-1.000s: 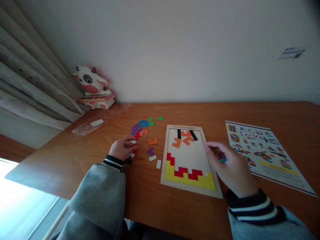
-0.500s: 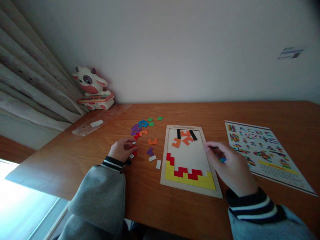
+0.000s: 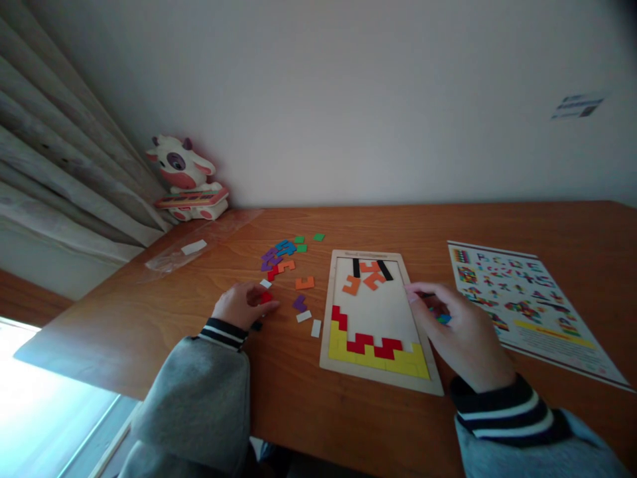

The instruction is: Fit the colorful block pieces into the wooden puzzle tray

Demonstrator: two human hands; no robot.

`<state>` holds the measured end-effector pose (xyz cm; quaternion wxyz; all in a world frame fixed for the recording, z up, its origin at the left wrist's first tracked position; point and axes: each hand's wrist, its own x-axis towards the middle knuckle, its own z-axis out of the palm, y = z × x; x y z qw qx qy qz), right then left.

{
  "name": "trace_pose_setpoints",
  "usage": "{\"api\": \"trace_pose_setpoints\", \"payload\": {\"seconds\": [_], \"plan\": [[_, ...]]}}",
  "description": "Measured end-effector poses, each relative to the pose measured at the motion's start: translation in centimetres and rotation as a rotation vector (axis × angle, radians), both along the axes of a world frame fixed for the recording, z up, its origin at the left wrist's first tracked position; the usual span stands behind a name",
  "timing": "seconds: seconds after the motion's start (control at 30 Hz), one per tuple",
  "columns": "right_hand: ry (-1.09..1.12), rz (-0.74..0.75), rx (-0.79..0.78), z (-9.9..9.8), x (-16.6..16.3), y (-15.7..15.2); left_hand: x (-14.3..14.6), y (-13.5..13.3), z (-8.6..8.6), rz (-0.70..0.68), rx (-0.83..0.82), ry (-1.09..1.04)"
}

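My left hand (image 3: 241, 305) is over the left side of the table, thumb and fingers closed around a red puzzle piece (image 3: 266, 298). A white piece (image 3: 265, 283) lies just beyond its fingers, and a black piece (image 3: 257, 326) shows below its wrist side. My right hand (image 3: 460, 332) has thumb and forefinger pinched at the right edge of the wooden puzzle board (image 3: 383, 380). Blue and green pieces (image 3: 442, 318) show under its palm; whether it holds them is unclear. Yellow and red pieces line the board's near end; orange pieces (image 3: 369, 267) and black bars (image 3: 385, 269) lie loosely at its far end.
Blue pieces (image 3: 285, 247), purple pieces (image 3: 270, 257) and green pieces (image 3: 319, 237) lie left of the board. A printed sheet (image 3: 527, 299) lies at right. A cow toy with keyboard (image 3: 184, 179) and a clear plastic bag (image 3: 169, 260) are at back left.
My left hand has shifted slightly left, uncovering a white piece, and its fingers have come around the red piece. My right hand and the board have hardly moved.
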<state>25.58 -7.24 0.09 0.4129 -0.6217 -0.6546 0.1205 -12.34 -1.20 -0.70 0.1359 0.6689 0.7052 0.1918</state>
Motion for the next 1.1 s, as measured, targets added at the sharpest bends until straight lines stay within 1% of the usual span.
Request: {"api": "trace_pose_setpoints", "payload": {"seconds": [0.1,0.17,0.23,0.3,0.37,0.47,0.53,0.6,0.7,0.77,0.8,0.87,0.93,1.0,1.1], "plan": [[-0.006,-0.004,0.002,0.0,0.1,0.0,-0.3,0.0,-0.2,0.002,-0.084,-0.183],[-0.006,-0.006,0.001,0.0,0.0,0.0,-0.3,0.2,-0.5,-0.013,-0.082,-0.317],[-0.005,-0.005,0.0,-0.1,-0.1,0.1,-0.1,0.5,-0.7,-0.046,-0.06,-0.387],[-0.002,-0.004,0.0,-0.2,-0.2,0.1,0.2,0.6,-0.8,-0.075,-0.028,-0.377],[0.004,0.0,0.0,-0.2,-0.2,0.2,0.9,0.5,-0.7,-0.088,0.032,-0.317],[0.026,0.035,0.002,-0.1,-0.2,0.0,2.9,-0.2,-0.3,-0.136,0.2,-0.281],[0.052,0.117,-0.02,0.2,-0.6,-0.2,4.9,-1.3,0.1,-0.232,0.325,-0.29],[0.084,0.261,-0.066,0.7,-1.4,-0.6,7.3,-2.7,0.4,-0.344,0.4,-0.308],[0.123,0.483,-0.139,1.4,-3.2,-1.4,10.6,-4.8,0.6,-0.58,0.401,-0.397],[0.136,0.548,-0.174,1.6,-4.2,-1.8,12.1,-5.8,0.6,-0.67,0.371,-0.439],[0.137,0.556,-0.191,1.6,-4.5,-1.9,12.6,-6.1,0.5,-0.699,0.36,-0.45],[0.141,0.535,-0.219,1.4,-4.3,-1.9,13.1,-6.3,0.3,-0.718,0.342,-0.462],[0.155,0.458,-0.224,0.9,-3.2,-1.7,13.2,-6.1,0.1,-0.713,0.348,-0.432],[0.166,0.315,-0.191,0.4,-1.3,-1.4,13.2,-5.9,-0.2,-0.731,0.384,-0.347],[0.11,0.163,-0.202,-0.2,1.5,-1.1,13.3,-5.7,-0.5,-0.828,0.446,-0.196]]}}
